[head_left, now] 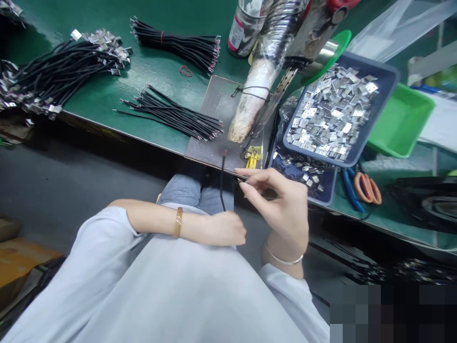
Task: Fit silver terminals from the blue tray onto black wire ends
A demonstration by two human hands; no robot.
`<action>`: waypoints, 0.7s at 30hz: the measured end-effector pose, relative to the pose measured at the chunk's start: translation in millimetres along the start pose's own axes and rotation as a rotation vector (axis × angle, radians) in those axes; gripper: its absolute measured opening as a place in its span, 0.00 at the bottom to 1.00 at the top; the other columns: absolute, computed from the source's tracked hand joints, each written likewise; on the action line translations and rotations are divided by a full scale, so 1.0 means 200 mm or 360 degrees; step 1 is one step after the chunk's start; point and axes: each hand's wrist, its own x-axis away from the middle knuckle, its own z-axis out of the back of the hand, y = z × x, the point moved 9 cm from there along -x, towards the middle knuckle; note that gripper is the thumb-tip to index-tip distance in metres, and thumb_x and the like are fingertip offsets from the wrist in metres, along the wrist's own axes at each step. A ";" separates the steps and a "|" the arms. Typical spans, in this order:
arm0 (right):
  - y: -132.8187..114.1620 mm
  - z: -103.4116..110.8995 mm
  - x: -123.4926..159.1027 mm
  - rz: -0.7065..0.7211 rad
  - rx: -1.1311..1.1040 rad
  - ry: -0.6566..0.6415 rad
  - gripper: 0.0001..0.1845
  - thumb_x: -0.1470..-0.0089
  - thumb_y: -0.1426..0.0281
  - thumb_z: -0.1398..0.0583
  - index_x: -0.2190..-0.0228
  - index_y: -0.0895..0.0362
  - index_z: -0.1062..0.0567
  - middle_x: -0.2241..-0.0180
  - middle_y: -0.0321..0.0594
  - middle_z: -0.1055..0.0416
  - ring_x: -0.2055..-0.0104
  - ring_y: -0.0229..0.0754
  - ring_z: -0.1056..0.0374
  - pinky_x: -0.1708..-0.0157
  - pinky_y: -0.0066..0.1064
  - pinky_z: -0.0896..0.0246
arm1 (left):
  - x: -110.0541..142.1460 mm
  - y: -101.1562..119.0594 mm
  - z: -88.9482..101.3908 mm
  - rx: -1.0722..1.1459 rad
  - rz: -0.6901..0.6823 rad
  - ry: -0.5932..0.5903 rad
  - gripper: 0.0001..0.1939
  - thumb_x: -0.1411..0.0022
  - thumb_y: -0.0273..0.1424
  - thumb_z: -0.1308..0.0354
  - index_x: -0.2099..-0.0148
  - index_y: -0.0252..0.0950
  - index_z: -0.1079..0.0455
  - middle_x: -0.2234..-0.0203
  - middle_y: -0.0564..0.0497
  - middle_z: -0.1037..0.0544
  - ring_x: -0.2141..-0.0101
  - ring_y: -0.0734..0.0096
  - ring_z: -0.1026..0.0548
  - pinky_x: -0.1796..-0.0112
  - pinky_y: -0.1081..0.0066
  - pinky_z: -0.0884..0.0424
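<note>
Head view: the left hand (224,229) is clenched round a black cable (222,183), whose tip shows against the dark board (218,97); the right hand (282,202) curls near the board's edge, thumb and forefinger nearly meeting, whether gripping anything I cannot tell; loose cables (174,116) lie partly on the board.

Tabletop (96,12): cable pile (71,71), far left; bundle (178,45), right of it; loose cables (178,116), before the bundle, right ends over a board (221,95) at the front edge; band (186,71), between the two; jar (237,35), right of bundle. Right of board: lower tray (330,190); upper tray (378,112), holding connectors (332,112), behind and partly over it; bin (403,119), further right.
</note>
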 end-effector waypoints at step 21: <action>-0.14 0.05 0.05 0.0380 0.0039 0.0302 0.06 0.42 0.73 0.36 0.71 0.52 0.26 0.67 0.35 0.18 0.69 0.39 0.22 0.74 0.27 0.28 | 0.44 -0.49 0.40 0.1771 0.0698 0.1716 0.16 0.34 0.40 0.40 0.69 0.34 0.22 0.76 0.49 0.22 0.72 0.70 0.23 0.67 0.71 0.25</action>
